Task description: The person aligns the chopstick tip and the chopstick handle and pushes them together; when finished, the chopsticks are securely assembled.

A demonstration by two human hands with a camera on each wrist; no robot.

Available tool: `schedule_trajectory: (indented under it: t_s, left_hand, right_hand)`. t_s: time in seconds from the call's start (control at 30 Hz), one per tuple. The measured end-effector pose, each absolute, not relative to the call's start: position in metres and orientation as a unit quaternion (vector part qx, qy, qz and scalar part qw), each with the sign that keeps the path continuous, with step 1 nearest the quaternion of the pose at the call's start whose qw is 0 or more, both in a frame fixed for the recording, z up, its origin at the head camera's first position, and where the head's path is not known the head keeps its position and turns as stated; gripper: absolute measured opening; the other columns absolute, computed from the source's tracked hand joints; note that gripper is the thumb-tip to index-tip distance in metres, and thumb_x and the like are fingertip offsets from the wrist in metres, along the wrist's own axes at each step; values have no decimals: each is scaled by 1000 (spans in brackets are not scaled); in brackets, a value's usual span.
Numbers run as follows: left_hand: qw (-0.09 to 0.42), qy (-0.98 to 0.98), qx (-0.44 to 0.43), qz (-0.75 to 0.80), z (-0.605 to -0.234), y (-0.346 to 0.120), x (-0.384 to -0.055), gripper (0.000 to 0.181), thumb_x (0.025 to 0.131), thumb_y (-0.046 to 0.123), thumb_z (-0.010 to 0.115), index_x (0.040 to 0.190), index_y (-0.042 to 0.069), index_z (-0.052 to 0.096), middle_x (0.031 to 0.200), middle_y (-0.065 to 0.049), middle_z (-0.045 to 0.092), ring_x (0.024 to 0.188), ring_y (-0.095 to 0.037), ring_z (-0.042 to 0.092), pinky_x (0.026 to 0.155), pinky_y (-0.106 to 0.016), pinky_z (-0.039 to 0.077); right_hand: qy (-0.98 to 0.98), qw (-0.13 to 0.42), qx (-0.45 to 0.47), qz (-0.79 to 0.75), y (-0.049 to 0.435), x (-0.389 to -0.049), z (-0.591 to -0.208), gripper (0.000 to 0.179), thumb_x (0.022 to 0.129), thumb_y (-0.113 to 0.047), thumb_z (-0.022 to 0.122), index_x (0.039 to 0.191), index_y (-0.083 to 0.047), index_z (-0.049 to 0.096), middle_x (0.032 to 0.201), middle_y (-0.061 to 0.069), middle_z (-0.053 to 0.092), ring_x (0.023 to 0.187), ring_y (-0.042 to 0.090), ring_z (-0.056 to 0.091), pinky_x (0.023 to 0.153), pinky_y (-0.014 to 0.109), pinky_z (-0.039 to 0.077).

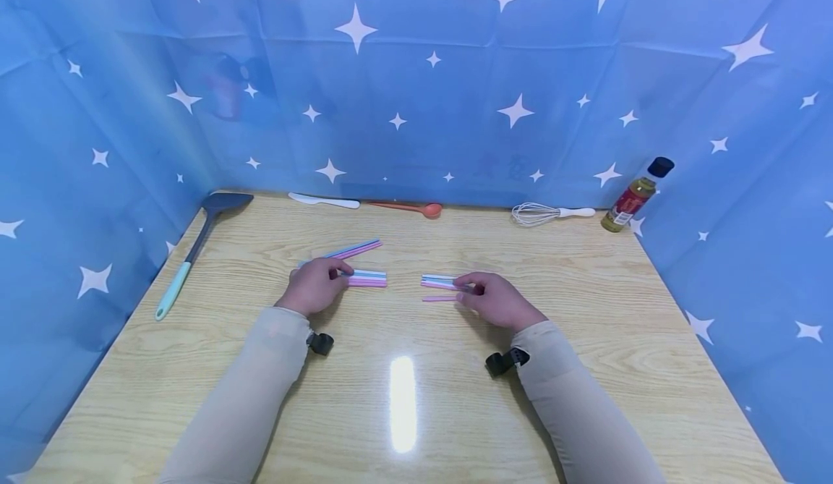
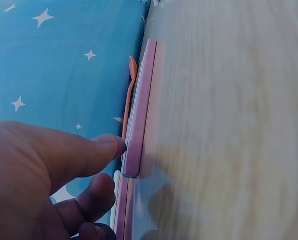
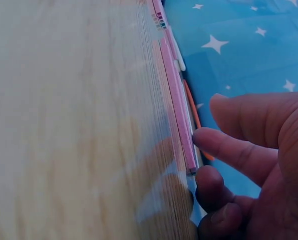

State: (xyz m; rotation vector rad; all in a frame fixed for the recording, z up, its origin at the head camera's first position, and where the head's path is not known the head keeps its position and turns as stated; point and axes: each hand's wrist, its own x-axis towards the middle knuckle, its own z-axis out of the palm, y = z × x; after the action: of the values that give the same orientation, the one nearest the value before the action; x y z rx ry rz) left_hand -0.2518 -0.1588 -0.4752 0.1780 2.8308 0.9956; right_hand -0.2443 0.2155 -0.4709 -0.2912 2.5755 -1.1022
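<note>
In the head view, my left hand (image 1: 314,285) is at the left end of a bundle of slim pink, blue and white sticks (image 1: 367,279). Its fingers are bent loosely, one fingertip right beside a pink stick (image 2: 141,110) in the left wrist view. Behind that hand slants another group of pink and blue sticks (image 1: 358,249). My right hand (image 1: 500,301) is at the right end of a similar bundle (image 1: 439,280). A single pink stick (image 1: 439,298) lies in front of that bundle. Spread, slightly bent right fingers come close to the pink stick end (image 3: 188,157) in the right wrist view.
Along the back edge lie a white knife (image 1: 325,201), a red spoon (image 1: 429,210) and a whisk (image 1: 536,213). A dark spatula (image 1: 202,242) with a mint handle is at left, a bottle (image 1: 630,202) at the back right. Starry blue curtain (image 1: 416,137) surrounds the wooden table (image 1: 403,310).
</note>
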Motion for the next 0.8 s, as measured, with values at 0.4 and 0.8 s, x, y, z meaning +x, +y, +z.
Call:
schedule_trajectory:
  t_s: [0.4, 0.8]
  left_hand:
    - [67, 937, 49, 339, -478, -160, -254, 22, 105, 23, 66, 125, 18, 73, 107, -7, 67, 94, -27, 58, 97, -55, 35]
    - [67, 937, 51, 339, -477, -162, -256, 19, 105, 22, 65, 121, 17, 73, 95, -4, 63, 81, -24, 55, 92, -52, 34]
  right_hand:
    - [924, 118, -56, -359, 212, -245, -472, 21, 101, -19, 66, 120, -14, 75, 104, 9, 64, 89, 25, 53, 75, 36, 43]
    - [930, 105, -23, -352, 206, -244, -473, 8, 99, -13, 70, 105, -10, 74, 92, 7, 63, 81, 23, 53, 70, 34, 43]
